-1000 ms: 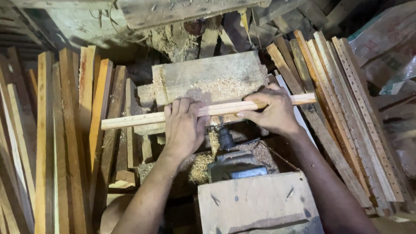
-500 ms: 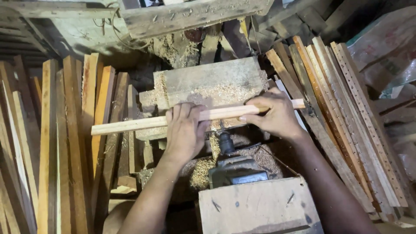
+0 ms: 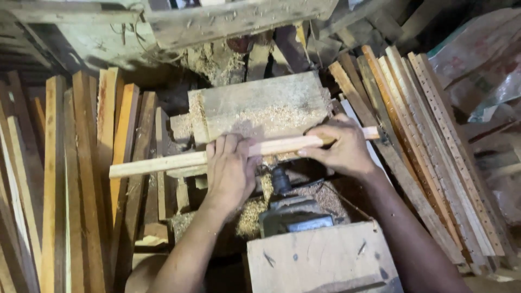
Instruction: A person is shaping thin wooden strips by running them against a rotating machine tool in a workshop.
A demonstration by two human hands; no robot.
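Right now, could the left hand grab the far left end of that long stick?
Probably yes. The left hand already rests on the stick, and its left end sticks out bare over the leaning planks.

Wooden strip (image 3: pixel 179 161) across sawdust-covered block (image 3: pixel 260 106), plank stacks (image 3: pixel 70 179) on both sides.

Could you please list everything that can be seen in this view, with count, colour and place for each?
wooden strip: one, pale, lying across the middle under both hands, left end sticking out.
wooden block: one, grey-brown, dusted with sawdust, behind the strip.
sawdust: loose heap, tan, below the strip beside the machine.
machine: one, dark metal, centre, partly hidden.
wooden box: one, pale, bottom centre.
slats on the left: many, orange-brown, standing in a stack.
slats on the right: many, brown and pale, leaning.
plastic sack: one, pale, top right.
left hand: one, pressing on the strip.
right hand: one, gripping the strip.
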